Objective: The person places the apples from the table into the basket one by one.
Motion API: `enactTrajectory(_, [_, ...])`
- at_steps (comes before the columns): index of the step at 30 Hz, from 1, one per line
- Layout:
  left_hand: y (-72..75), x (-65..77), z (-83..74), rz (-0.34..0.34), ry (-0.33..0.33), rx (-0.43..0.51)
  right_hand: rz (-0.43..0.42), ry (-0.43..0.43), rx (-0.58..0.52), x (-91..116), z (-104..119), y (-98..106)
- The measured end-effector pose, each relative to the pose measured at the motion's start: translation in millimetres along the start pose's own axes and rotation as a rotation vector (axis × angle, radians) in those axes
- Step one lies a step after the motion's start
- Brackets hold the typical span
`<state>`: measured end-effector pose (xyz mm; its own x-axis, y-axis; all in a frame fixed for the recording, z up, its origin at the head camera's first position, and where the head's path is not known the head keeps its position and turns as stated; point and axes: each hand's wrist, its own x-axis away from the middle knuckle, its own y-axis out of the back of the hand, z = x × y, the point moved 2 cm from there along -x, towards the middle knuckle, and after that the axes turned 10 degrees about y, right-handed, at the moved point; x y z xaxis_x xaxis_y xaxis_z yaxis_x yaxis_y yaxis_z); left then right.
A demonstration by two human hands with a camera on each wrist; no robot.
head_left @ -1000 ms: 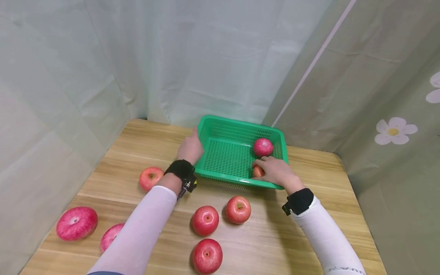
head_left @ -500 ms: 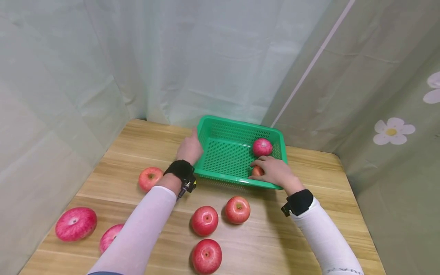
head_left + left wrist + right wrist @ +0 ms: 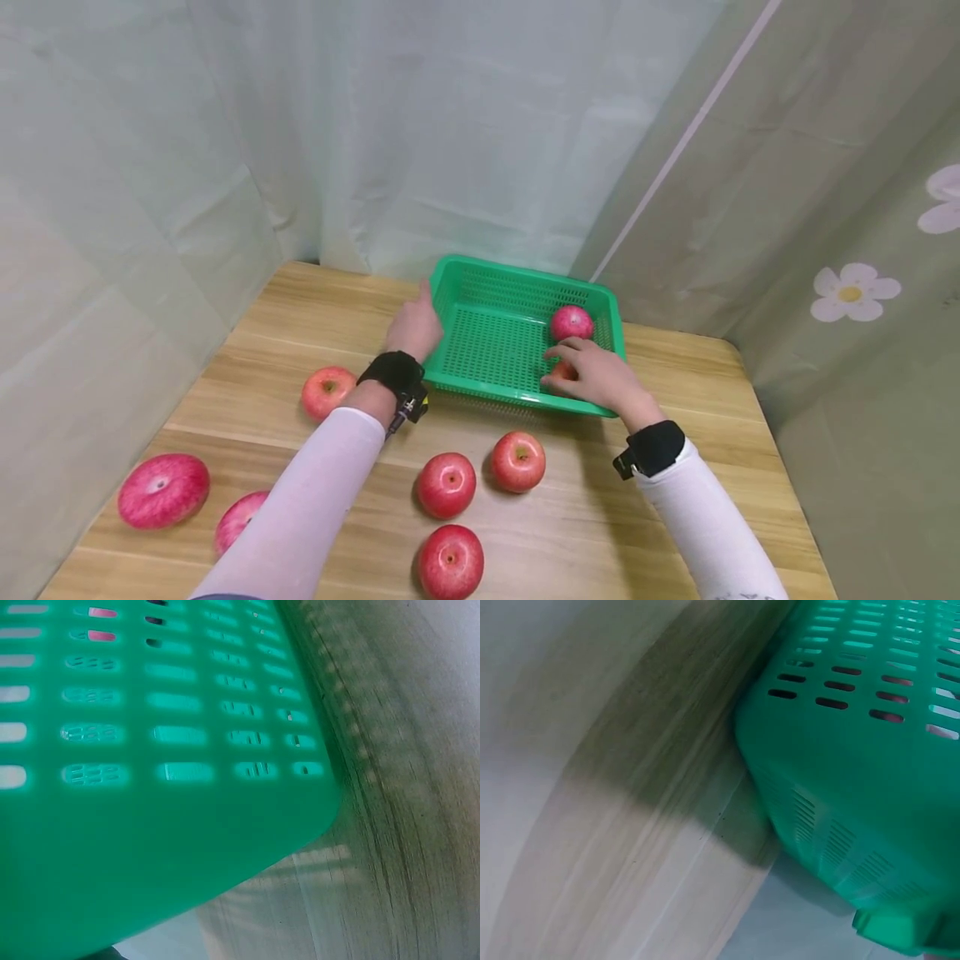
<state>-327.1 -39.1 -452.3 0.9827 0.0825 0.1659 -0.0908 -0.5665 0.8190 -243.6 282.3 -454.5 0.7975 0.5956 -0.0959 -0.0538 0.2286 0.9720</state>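
Observation:
A green plastic basket (image 3: 517, 397) stands at the back of the table; its slotted outer wall fills much of both wrist views. My left hand (image 3: 415, 329) grips its left rim, one finger lying along the edge, the other fingers largely out of sight. Over the front right corner is my right hand (image 3: 600, 377), thumb and fingers spread loosely around a red apple (image 3: 564, 372) inside the basket. The hand covers most of that apple. Just behind it, a pinker apple (image 3: 572, 322) lies in the back right of the basket.
Three red apples, including this front one (image 3: 451, 561), lie before the basket on the wooden table (image 3: 600, 517). Another apple (image 3: 327, 392) is beside my left wrist. Two pink apples, one large (image 3: 163, 491) and one partly behind my sleeve, lie farther left. Curtains (image 3: 487, 125) surround the table.
My right hand's fingers have loosened and risen slightly, while the apple under them stays put in the basket. My left hand keeps its place on the rim.

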Motion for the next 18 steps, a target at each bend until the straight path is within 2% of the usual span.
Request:
enactTrajectory(6, [-4.2,-1.8,-2.3,-0.015,-0.015,-0.019,-0.17,0.061,-0.12,10.5,-4.7,4.0])
enactTrajectory(14, [-7.0,-1.9,-8.9,-0.01,-0.026,-0.039,-0.206,0.073,-0.143,19.5,-6.5,7.3])
enactTrajectory(18, [-7.3,-2.2,-9.9,-0.015,-0.033,-0.033,-0.235,0.112,-0.123,20.9,-3.1,10.5])
